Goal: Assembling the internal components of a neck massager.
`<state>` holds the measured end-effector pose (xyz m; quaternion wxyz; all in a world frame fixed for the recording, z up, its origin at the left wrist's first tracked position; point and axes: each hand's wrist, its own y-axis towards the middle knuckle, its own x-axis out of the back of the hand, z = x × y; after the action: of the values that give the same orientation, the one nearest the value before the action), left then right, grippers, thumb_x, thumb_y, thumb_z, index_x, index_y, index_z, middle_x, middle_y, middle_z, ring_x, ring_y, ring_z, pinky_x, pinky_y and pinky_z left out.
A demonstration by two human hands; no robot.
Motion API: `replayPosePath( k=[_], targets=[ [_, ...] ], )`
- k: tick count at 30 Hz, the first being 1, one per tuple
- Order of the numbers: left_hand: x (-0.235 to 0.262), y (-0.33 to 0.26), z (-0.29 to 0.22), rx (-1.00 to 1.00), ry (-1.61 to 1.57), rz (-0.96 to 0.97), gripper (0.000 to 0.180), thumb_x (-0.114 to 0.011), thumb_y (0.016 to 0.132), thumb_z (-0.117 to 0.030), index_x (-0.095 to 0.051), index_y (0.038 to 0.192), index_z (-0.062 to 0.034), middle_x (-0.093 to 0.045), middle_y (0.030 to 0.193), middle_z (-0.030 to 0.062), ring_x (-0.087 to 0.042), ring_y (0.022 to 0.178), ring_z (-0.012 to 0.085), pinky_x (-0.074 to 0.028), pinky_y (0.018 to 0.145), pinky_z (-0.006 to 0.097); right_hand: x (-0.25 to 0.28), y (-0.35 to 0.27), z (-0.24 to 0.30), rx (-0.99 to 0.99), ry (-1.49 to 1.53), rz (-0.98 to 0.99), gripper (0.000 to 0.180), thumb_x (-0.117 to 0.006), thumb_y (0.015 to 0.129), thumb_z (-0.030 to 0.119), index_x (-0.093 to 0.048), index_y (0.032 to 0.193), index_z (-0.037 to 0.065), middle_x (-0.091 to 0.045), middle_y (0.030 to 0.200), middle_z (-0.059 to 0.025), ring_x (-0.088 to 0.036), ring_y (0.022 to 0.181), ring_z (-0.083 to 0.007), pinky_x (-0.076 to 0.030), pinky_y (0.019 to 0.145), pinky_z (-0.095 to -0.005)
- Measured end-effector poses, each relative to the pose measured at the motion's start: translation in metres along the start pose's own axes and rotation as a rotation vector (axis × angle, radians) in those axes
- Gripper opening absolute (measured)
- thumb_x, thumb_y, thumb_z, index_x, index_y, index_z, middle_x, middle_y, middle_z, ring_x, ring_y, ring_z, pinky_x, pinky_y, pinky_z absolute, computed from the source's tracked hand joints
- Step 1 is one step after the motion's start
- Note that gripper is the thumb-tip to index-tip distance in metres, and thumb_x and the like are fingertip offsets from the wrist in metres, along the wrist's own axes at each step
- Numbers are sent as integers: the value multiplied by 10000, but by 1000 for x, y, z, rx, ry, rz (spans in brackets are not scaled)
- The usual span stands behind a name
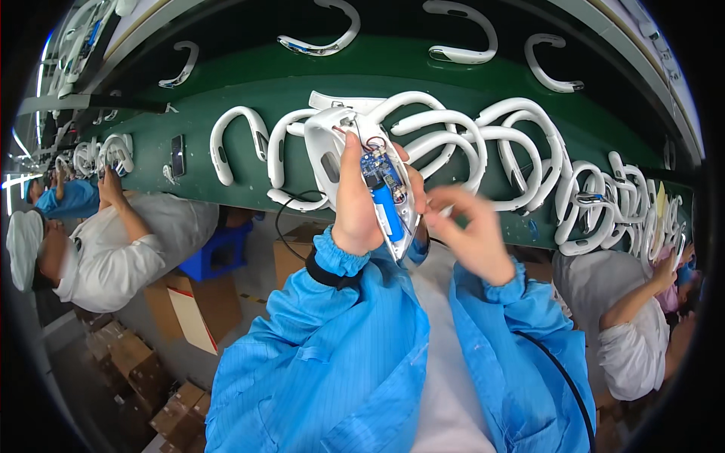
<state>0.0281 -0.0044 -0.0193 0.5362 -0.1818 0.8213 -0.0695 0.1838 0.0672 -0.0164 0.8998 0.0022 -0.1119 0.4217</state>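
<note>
Your left hand (355,198) is gripping the open white neckband (332,143) with its blue battery (386,210); your right hand (470,226) is pinching narrowly at its edge above the green belt (377,83).

left hand (356,198): raised, fingers curled in closed grip | right hand (470,226): raised, fingertips pinched

Both arms wear bright blue, finely striped smock sleeves with gathered elastic cuffs. A black band (326,273) circles the left wrist just below the cuff, centre frame. The left hand (355,198) and right hand (470,230) are bare.
</note>
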Motion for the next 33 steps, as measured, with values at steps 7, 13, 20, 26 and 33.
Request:
replayPosePath(
  k=[7, 13, 20, 26, 33],
  targets=[
    [-21, 5, 21, -138, 276, -115, 663, -221, 863, -614, -530, 877, -28, -565, 716, 137, -557, 590, 241, -463, 536, 317, 21, 14, 45, 22, -67, -14, 134, -612, 737, 55, -662, 847, -1, -632, 705, -86, -555, 559, -110, -390, 474, -215],
    [-26, 2, 29, -333, 601, -34, 683, -300, 840, -632, -507, 980, 3, -550, 810, 98, -526, 733, 171, -427, 644, 276, 20, 6, 47, -162, 116, -68, 147, -608, 748, 53, -662, 859, -27, -645, 669, -87, -578, 576, -75, -449, 522, -200],
    [-30, 3, 37, -490, 871, -32, 793, -392, 699, -755, -513, 891, 6, -527, 774, 73, -494, 679, 130, -401, 585, 255, 30, 7, 54, -276, 274, 24, 149, -599, 741, 41, -638, 824, -76, -634, 689, -89, -591, 602, -100, -478, 554, -213],
    [-29, 1, 31, -577, 1111, 12, 778, -419, 704, -737, -506, 861, 20, -519, 757, 76, -482, 675, 135, -386, 583, 260, 32, 9, 50, -255, 228, 72, 152, -589, 736, 39, -636, 815, -83, -638, 700, -104, -608, 646, -123, -493, 605, -229],
    [-15, 8, 27, -641, 1116, 136, 768, -467, 695, -734, -497, 938, -6, -527, 787, 101, -475, 704, 158, -393, 618, 299, 34, 16, 55, -317, 220, 168, 176, -597, 742, 62, -636, 832, -85, -647, 712, -126, -608, 649, -129, -490, 609, -243]
  ],
)
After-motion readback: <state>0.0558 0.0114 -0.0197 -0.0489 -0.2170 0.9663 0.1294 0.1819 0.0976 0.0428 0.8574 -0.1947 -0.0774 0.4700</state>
